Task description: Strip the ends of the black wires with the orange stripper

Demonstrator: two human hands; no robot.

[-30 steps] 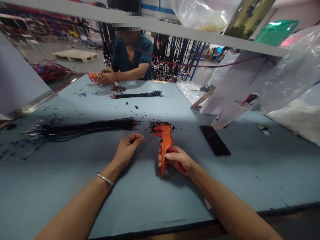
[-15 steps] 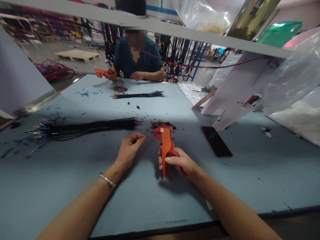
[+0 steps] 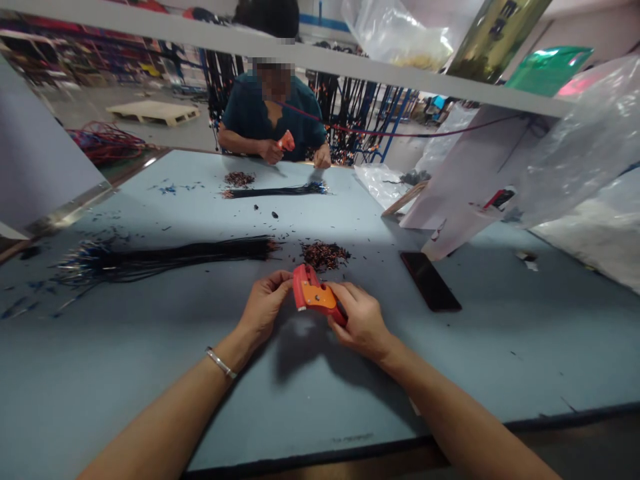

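Orange and red wire strippers (image 3: 316, 297) are gripped in my right hand (image 3: 363, 320), with their jaws turned to the left. My left hand (image 3: 267, 300) is closed in a pinch right at the jaws. It holds a thin wire, seen a moment earlier between the fingertips; the wire is now hidden by the fingers and the tool. Just beyond the strippers lies a heap of dark and coppery wire scraps (image 3: 325, 256). A long bundle of black wires (image 3: 200, 255) stretches out to the left, with blue and silvery ends at its far left.
A dark phone (image 3: 431, 281) lies to the right, near a white holder (image 3: 457, 230) with a red pen-like item. Across the table (image 3: 240, 413) a co-worker (image 3: 274, 113) holds similar strippers (image 3: 287, 141). Near them lie another wire bundle (image 3: 275, 191) and scraps (image 3: 240, 179). A shelf (image 3: 330, 53) crosses above.
My right hand has tipped the strippers from upright to pointing left, bringing the jaws against my left fingers. The co-worker's strippers have moved rightward to in front of their chest.
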